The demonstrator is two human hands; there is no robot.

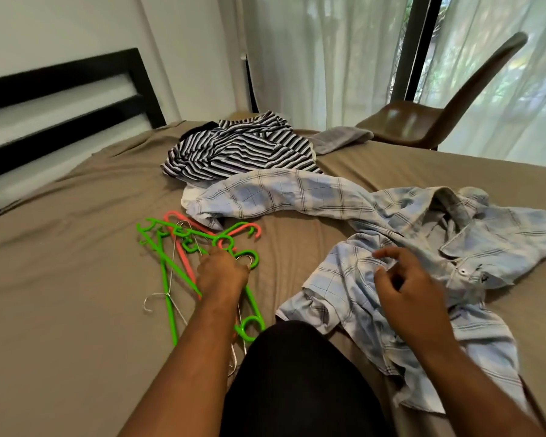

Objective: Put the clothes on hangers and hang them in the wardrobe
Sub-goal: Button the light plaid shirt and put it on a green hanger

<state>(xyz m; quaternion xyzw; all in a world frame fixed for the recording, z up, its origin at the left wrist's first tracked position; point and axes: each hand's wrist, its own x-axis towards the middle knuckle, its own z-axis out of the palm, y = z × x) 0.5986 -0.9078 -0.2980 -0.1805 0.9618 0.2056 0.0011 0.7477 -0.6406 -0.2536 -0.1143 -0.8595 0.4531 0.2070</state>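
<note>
1. Your left hand (pixel 223 274) lies on the tangled green, pink and wire hangers (pixel 170 310); its fingertips are hidden, so its grip is unreadable.
2. Your right hand (pixel 404 280) hovers loosely spread and empty above the crumpled pale-blue plaid shirt (pixel 473 247) on the tan bed (pixel 60 279).

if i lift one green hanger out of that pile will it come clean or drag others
Probably drags others: the green hangers lie crossed with pink hangers and wire hangers, hooks overlapping. Each looks stiff and light, being thin plastic or wire. It may slide on the smooth bed sheet.
</note>
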